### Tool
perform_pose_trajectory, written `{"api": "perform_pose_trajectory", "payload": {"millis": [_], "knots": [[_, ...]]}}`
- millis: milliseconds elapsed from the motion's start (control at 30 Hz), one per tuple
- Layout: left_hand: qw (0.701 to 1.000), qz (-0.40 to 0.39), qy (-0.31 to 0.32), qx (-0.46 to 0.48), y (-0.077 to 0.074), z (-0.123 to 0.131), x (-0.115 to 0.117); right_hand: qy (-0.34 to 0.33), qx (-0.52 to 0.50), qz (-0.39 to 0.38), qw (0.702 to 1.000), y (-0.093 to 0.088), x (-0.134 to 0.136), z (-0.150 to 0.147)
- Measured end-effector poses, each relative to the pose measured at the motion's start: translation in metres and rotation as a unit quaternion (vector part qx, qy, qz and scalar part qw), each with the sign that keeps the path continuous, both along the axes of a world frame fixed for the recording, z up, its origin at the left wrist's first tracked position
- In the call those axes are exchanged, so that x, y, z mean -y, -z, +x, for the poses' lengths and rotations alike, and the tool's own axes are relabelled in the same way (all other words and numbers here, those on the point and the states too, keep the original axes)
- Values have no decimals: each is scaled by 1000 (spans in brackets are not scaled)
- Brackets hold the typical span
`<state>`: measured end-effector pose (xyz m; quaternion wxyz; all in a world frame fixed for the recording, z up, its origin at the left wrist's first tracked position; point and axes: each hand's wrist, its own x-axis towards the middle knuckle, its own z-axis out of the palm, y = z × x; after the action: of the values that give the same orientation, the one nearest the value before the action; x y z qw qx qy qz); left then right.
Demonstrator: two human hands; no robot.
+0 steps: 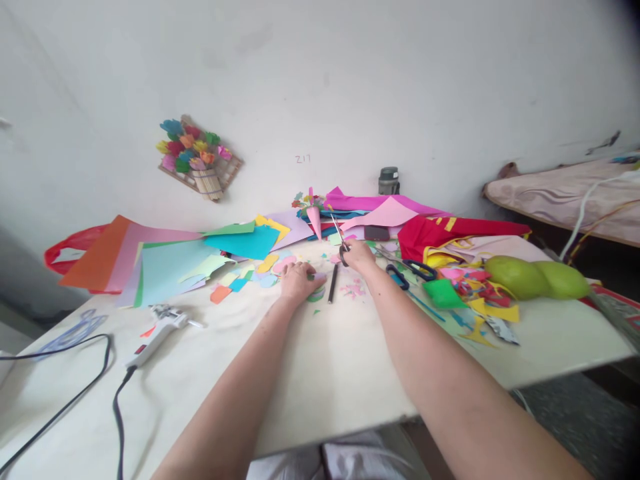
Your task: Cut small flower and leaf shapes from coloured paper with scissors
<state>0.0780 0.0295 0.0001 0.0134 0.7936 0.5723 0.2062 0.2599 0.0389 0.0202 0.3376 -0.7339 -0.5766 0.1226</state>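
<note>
My right hand [360, 257] is closed round the dark handle of a pair of scissors [337, 231], their metal blades pointing away toward the wall. On the table, my left hand [296, 281] has its fingers curled and holds a small lilac and green piece of paper [317, 283] by the thumb. Between the hands lies a black pencil [333, 285]. Small pink paper cutouts [353, 289] are scattered below my right hand. Beyond the hands, a pink paper cone [313, 217] has small colourful paper shapes at its top.
A glue gun [159, 337] with a black cord lies at left. Coloured paper sheets [170, 267] spread along the back left. At right are blue-handled scissors [419, 269], paper scraps [475, 283], a green fruit-like object [535, 277] and red cloth [450, 233]. A bottle [389, 181] stands behind.
</note>
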Motion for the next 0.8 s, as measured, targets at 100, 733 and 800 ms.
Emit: {"api": "perform_pose_trajectory", "payload": {"millis": [100,733,800], "knots": [[998,-27,-26,52,-1,-3,0,-1,-4,-2,1000,-1,1,-1],[847,-74,61,522,16,-16,-19,-46,100,-93,990,-14,11,-14],[830,-76,62,549,16,-16,-20,-46,141,-96,984,-14,13,-21]]}}
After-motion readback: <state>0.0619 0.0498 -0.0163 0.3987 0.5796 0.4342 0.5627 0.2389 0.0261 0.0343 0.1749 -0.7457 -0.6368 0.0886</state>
